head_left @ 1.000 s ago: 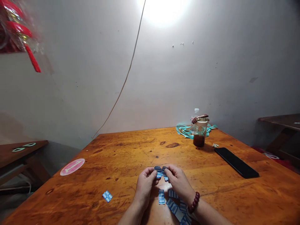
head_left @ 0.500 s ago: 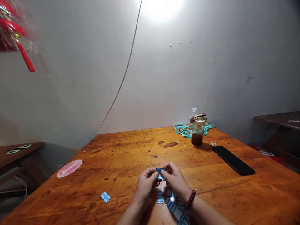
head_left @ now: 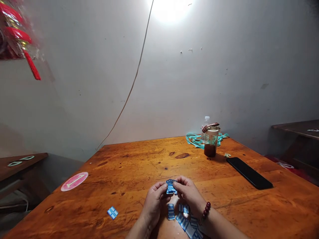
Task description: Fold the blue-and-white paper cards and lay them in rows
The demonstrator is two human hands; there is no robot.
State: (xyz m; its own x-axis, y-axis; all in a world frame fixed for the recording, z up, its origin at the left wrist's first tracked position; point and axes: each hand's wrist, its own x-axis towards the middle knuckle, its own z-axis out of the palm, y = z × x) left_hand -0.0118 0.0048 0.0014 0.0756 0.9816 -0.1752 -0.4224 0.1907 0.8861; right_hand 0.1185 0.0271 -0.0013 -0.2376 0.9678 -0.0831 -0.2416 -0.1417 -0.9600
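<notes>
Between my two hands is a small bunch of overlapping blue-and-white printed pieces (head_left: 171,187), flat like labels or cards; their exact kind I cannot make out. My left hand (head_left: 154,199) pinches its left side with thumb and fingers. On the other side my right hand (head_left: 191,194), with a dark red bead bracelet (head_left: 206,209) at the wrist, pinches it too. Just below lie a narrow strip of the same pieces (head_left: 171,211) and a spread of more strips (head_left: 184,223), partly covered by my right hand and forearm. One separate piece (head_left: 112,212) rests to the left.
On the wooden table (head_left: 139,166), a round pink sign (head_left: 74,181) lies at left. A black phone (head_left: 249,173) is at right. Farther back stand a cup of dark drink (head_left: 210,146) and a clear bottle (head_left: 206,120), beside a turquoise strap (head_left: 194,140). A wall rises behind.
The held pieces are more fanned out and show more of their faces. Both hands have shifted slightly, and the whole view sits a little lower.
</notes>
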